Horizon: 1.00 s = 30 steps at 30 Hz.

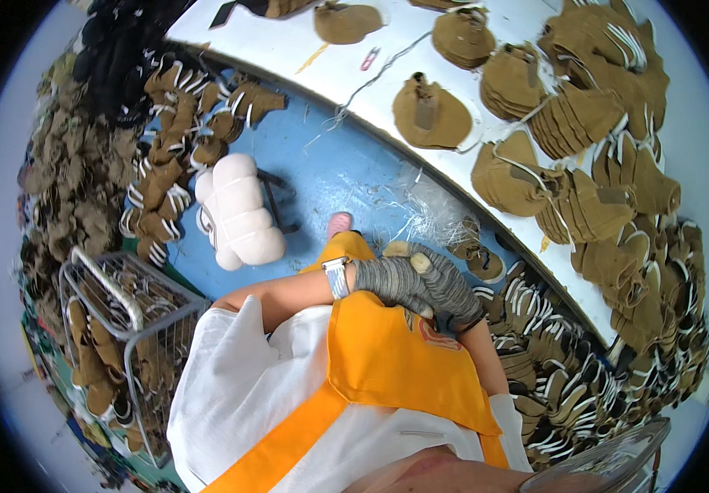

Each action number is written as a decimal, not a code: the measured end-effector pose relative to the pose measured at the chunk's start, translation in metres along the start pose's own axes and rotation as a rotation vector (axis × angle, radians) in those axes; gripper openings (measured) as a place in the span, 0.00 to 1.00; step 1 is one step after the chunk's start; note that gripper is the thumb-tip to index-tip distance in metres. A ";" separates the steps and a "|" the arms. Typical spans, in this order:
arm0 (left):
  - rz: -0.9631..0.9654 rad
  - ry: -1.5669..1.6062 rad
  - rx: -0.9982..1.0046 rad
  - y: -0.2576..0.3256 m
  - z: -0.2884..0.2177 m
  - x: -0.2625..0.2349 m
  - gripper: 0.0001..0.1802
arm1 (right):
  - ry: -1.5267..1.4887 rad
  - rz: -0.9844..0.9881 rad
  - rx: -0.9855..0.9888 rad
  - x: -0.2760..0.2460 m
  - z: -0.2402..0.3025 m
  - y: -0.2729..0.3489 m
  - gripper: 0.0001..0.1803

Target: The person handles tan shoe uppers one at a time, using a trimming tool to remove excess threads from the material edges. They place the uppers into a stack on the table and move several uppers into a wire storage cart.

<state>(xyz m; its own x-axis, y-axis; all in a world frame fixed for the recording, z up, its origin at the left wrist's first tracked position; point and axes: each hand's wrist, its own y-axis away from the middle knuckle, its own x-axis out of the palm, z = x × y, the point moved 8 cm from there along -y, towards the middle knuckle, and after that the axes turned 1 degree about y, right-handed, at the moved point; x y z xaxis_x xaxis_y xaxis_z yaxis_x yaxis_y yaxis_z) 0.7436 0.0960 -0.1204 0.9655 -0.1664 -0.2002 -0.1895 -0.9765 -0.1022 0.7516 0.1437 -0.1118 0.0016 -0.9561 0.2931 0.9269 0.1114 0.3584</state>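
Head view: gloved hands pressed together over the orange apron (387, 345)
Left hand (387, 283) wraps right hand (453, 292), holding nothing; brown shoe pieces (535, 378) lie just right; best seat gloves snugly

Two gloved hands, left hand (387, 283) and right hand (453, 292), both in grey knit gloves. One wristwatch (336, 277). One orange apron (387, 353). One wire basket (124, 329). One white padded stool (239, 209). One pink clip (369, 58) on the workbench (289, 41). Brown shoe uppers (431, 113): too many to count.
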 end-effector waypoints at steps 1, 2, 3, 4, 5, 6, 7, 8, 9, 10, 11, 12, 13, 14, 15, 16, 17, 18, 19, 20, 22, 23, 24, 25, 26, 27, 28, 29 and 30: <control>-0.029 0.003 -0.020 0.014 -0.002 -0.007 0.18 | -0.119 0.081 0.013 0.014 0.001 -0.010 0.31; -0.065 -0.003 -0.047 0.029 -0.001 -0.013 0.16 | 0.015 0.136 -0.041 0.027 0.006 -0.022 0.33; -0.098 0.013 -0.066 0.046 0.005 -0.022 0.16 | 0.150 0.188 -0.087 0.041 0.012 -0.034 0.34; -0.133 0.028 -0.086 0.066 0.014 -0.030 0.15 | 0.283 0.247 -0.134 0.057 0.018 -0.045 0.36; -0.168 0.042 -0.101 0.085 0.024 -0.037 0.14 | 0.409 0.265 -0.117 0.078 0.029 -0.059 0.35; -0.196 0.038 -0.102 0.107 0.040 -0.042 0.14 | 0.523 0.297 -0.081 0.097 0.032 -0.077 0.34; -0.229 0.029 -0.117 0.133 0.067 -0.043 0.14 | 0.629 0.343 -0.056 0.116 0.031 -0.098 0.34; -0.257 0.055 -0.164 0.160 0.059 -0.063 0.15 | 0.727 0.388 -0.038 0.135 0.026 -0.122 0.34; -0.286 0.083 -0.210 0.188 0.049 -0.084 0.15 | 0.857 0.523 -0.176 0.169 0.033 -0.144 0.32; -0.323 0.110 -0.255 0.217 0.040 -0.104 0.16 | 0.969 0.645 -0.336 0.203 0.039 -0.165 0.31; -0.428 0.150 -0.158 0.244 0.035 -0.125 0.18 | 1.099 0.764 -0.437 0.236 0.035 -0.188 0.31; -0.539 0.186 -0.064 0.273 0.034 -0.142 0.20 | 1.218 0.893 -0.546 0.273 0.034 -0.208 0.31; -0.649 0.219 0.031 0.302 0.033 -0.158 0.22 | 1.229 0.886 -0.230 0.292 0.035 -0.237 0.32; -0.753 0.256 0.131 0.330 0.031 -0.172 0.24 | 1.220 0.861 -0.262 0.303 0.026 -0.268 0.31; -0.868 0.137 0.090 0.357 0.021 -0.192 0.23 | 1.212 0.840 -0.289 0.309 0.017 -0.296 0.31; -0.982 -0.122 -0.058 0.383 -0.001 -0.216 0.22 | 1.046 0.730 -0.527 0.325 0.055 -0.312 0.21; -1.069 -0.325 -0.174 0.409 -0.019 -0.236 0.21 | 0.828 0.597 -0.281 0.327 0.068 -0.338 0.23; -1.143 -0.450 -0.232 0.434 -0.036 -0.253 0.20 | 0.568 0.423 -0.085 0.327 0.083 -0.361 0.25; -1.242 -0.483 -0.172 0.458 -0.039 -0.268 0.17 | 0.513 0.390 -0.322 0.341 0.110 -0.380 0.25; -1.252 -0.570 -0.232 0.481 -0.045 -0.277 0.19 | 0.588 0.341 -0.411 0.351 0.131 -0.392 0.24; -1.304 -0.641 -0.242 0.515 -0.052 -0.286 0.19 | 0.788 0.398 -0.483 0.378 0.146 -0.406 0.21; -1.271 -0.746 -0.305 0.523 -0.056 -0.291 0.19 | 0.815 0.455 -0.534 0.393 0.145 -0.408 0.19; -1.233 -0.847 -0.369 0.530 -0.062 -0.298 0.18 | 0.841 0.512 -0.584 0.408 0.142 -0.410 0.17; -1.192 -0.947 -0.435 0.537 -0.065 -0.302 0.18 | 0.822 0.549 -0.617 0.425 0.140 -0.412 0.14; -1.207 -0.841 -0.462 0.547 -0.059 -0.306 0.17 | 0.879 0.590 -0.680 0.438 0.137 -0.416 0.14; -1.221 -0.734 -0.486 0.556 -0.052 -0.309 0.17 | 0.933 0.630 -0.744 0.449 0.133 -0.421 0.14; -1.233 -0.627 -0.507 0.565 -0.045 -0.311 0.16 | 0.986 0.671 -0.810 0.460 0.130 -0.424 0.14; -1.278 -0.835 -0.508 0.571 -0.047 -0.310 0.16 | 1.060 0.695 -0.880 0.472 0.130 -0.424 0.13; -1.290 -0.741 -0.530 0.580 -0.036 -0.311 0.17 | 1.077 0.702 -0.895 0.480 0.128 -0.427 0.12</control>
<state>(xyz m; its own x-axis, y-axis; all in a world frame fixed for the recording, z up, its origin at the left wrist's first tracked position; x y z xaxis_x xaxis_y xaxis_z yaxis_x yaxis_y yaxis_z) 0.3394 -0.4235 -0.0819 0.0934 0.7267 -0.6806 0.8923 -0.3643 -0.2666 0.3090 -0.3278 -0.0106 0.4066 -0.5640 -0.7187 0.5382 0.7836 -0.3104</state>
